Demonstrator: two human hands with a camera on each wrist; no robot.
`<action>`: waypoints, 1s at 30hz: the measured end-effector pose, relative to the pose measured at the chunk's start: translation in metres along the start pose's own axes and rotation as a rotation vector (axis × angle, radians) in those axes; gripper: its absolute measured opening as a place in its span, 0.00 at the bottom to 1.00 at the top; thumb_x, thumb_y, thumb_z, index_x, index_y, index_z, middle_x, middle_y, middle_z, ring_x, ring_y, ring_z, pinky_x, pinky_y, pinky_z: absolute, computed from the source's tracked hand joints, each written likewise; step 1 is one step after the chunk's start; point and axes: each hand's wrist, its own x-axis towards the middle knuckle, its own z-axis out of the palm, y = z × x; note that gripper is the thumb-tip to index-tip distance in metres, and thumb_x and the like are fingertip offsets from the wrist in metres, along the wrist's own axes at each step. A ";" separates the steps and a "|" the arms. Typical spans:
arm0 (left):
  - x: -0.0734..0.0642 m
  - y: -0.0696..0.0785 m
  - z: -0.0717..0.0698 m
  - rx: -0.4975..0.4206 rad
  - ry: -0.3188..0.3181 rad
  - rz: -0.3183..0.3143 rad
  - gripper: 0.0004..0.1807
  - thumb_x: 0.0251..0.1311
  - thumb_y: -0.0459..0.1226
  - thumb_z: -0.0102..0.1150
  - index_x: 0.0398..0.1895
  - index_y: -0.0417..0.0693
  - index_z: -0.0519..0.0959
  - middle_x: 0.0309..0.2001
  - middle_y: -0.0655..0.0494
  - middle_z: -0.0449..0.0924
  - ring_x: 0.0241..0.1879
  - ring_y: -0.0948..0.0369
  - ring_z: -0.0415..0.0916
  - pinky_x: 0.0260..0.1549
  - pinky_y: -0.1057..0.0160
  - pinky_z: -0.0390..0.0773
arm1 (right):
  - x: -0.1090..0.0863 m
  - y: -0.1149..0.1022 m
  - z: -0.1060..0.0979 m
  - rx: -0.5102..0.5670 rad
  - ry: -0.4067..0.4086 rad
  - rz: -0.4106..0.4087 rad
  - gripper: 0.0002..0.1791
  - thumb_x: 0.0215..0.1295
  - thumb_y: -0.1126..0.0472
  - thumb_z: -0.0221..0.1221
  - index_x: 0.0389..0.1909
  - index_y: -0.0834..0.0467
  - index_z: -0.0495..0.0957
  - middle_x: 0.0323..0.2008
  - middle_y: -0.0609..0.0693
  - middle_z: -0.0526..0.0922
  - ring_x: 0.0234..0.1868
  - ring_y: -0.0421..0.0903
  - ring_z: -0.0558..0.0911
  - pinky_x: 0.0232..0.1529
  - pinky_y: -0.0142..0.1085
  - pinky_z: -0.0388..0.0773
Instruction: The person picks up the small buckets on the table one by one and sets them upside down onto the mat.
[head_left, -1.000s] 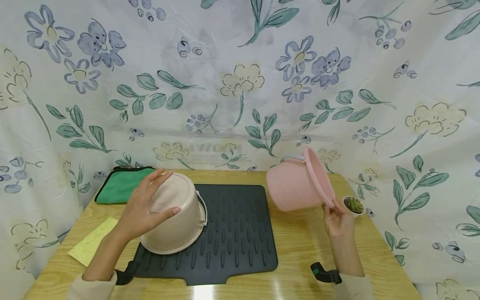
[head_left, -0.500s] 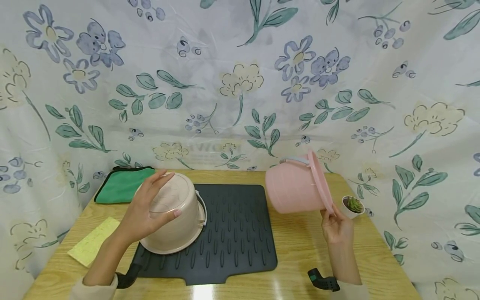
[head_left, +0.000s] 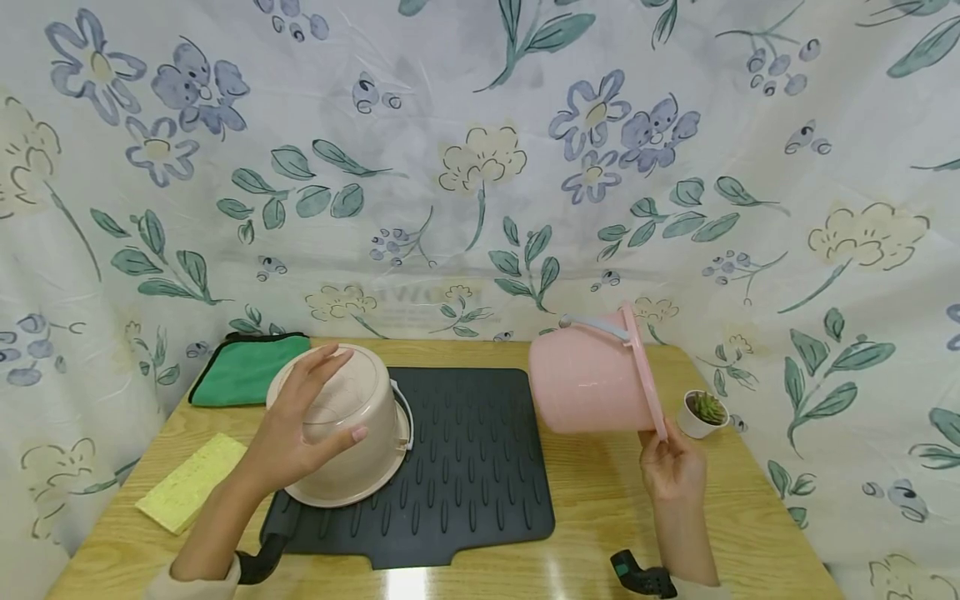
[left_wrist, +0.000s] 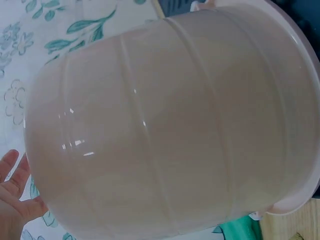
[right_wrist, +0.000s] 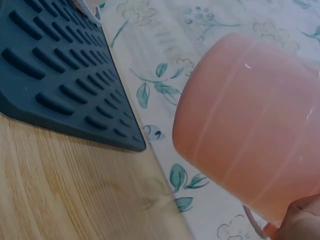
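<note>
A beige bucket (head_left: 367, 450) stands upside down on the left part of a dark ribbed drying mat (head_left: 465, 467). My left hand (head_left: 288, 437) is spread at its upturned base, thumb and fingers apart; whether it touches is hard to tell. In the left wrist view the bucket's side (left_wrist: 165, 130) fills most of the picture, with the left hand (left_wrist: 17, 200) at its base end. My right hand (head_left: 673, 471) pinches the rim of a pink bucket (head_left: 588, 379), which is held on its side above the table, mouth facing right. A grey handle (head_left: 596, 325) lies along its top.
Behind the left hand lie a green pouch (head_left: 243, 371) with black edging and a yellow sponge cloth (head_left: 191, 483). A small potted succulent (head_left: 703, 412) stands right of the pink bucket. A flowered curtain (head_left: 480, 217) hangs behind the wooden table (head_left: 592, 508).
The pink bucket has been lowered slightly and turned, so less of its inside shows. My right hand has moved a little down with it. The left hand has barely shifted right.
</note>
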 end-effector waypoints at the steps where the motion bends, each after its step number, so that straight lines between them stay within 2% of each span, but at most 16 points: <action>1: 0.000 0.001 0.000 -0.006 -0.001 -0.003 0.51 0.43 0.37 0.77 0.75 0.59 0.63 0.76 0.51 0.55 0.75 0.48 0.49 0.58 0.28 0.58 | -0.001 0.001 -0.001 0.008 -0.005 0.001 0.10 0.78 0.68 0.39 0.47 0.69 0.67 0.41 0.66 0.75 0.40 0.60 0.82 0.33 0.40 0.85; 5: -0.001 0.007 0.002 -0.051 -0.007 0.003 0.52 0.42 0.35 0.77 0.75 0.56 0.63 0.75 0.46 0.54 0.75 0.49 0.48 0.59 0.28 0.56 | -0.003 0.003 -0.004 0.047 -0.032 0.018 0.08 0.77 0.71 0.42 0.50 0.70 0.66 0.44 0.67 0.75 0.42 0.61 0.82 0.35 0.41 0.85; 9: -0.003 0.010 0.006 -0.075 -0.011 0.025 0.52 0.42 0.34 0.77 0.75 0.52 0.63 0.76 0.46 0.54 0.76 0.54 0.48 0.61 0.32 0.56 | -0.005 0.006 -0.009 0.071 -0.073 0.038 0.10 0.76 0.72 0.42 0.53 0.69 0.64 0.46 0.68 0.74 0.44 0.61 0.81 0.36 0.42 0.85; 11: -0.004 0.011 0.009 -0.076 -0.012 0.033 0.51 0.42 0.34 0.77 0.75 0.51 0.63 0.76 0.47 0.54 0.76 0.56 0.49 0.63 0.36 0.56 | -0.006 0.007 -0.012 0.077 -0.095 0.048 0.10 0.77 0.71 0.41 0.54 0.69 0.64 0.46 0.68 0.74 0.45 0.61 0.81 0.36 0.43 0.85; 15: -0.007 0.015 0.014 -0.083 -0.005 0.042 0.51 0.42 0.34 0.77 0.74 0.49 0.64 0.75 0.47 0.55 0.75 0.57 0.50 0.68 0.51 0.55 | -0.008 0.008 -0.017 0.089 -0.138 0.063 0.10 0.77 0.71 0.41 0.55 0.68 0.62 0.47 0.68 0.73 0.46 0.61 0.80 0.37 0.43 0.85; 22: -0.010 0.021 0.023 -0.114 0.021 0.054 0.50 0.40 0.34 0.77 0.73 0.47 0.66 0.74 0.46 0.57 0.75 0.56 0.52 0.68 0.56 0.53 | -0.012 0.013 -0.023 0.126 -0.188 0.083 0.09 0.76 0.72 0.41 0.53 0.68 0.62 0.43 0.68 0.72 0.41 0.61 0.79 0.36 0.45 0.85; 26: -0.011 0.020 0.029 -0.136 0.043 0.110 0.49 0.40 0.34 0.76 0.72 0.43 0.66 0.73 0.41 0.58 0.74 0.55 0.53 0.67 0.69 0.51 | -0.014 0.017 -0.026 0.141 -0.274 0.133 0.12 0.75 0.73 0.40 0.53 0.71 0.66 0.45 0.69 0.74 0.45 0.62 0.80 0.38 0.46 0.85; 30: -0.012 0.020 0.033 -0.155 0.044 0.136 0.49 0.41 0.34 0.76 0.72 0.43 0.66 0.72 0.39 0.59 0.74 0.56 0.54 0.67 0.72 0.52 | -0.014 0.019 -0.031 0.153 -0.362 0.187 0.15 0.71 0.76 0.39 0.52 0.74 0.70 0.47 0.69 0.76 0.49 0.62 0.80 0.41 0.46 0.85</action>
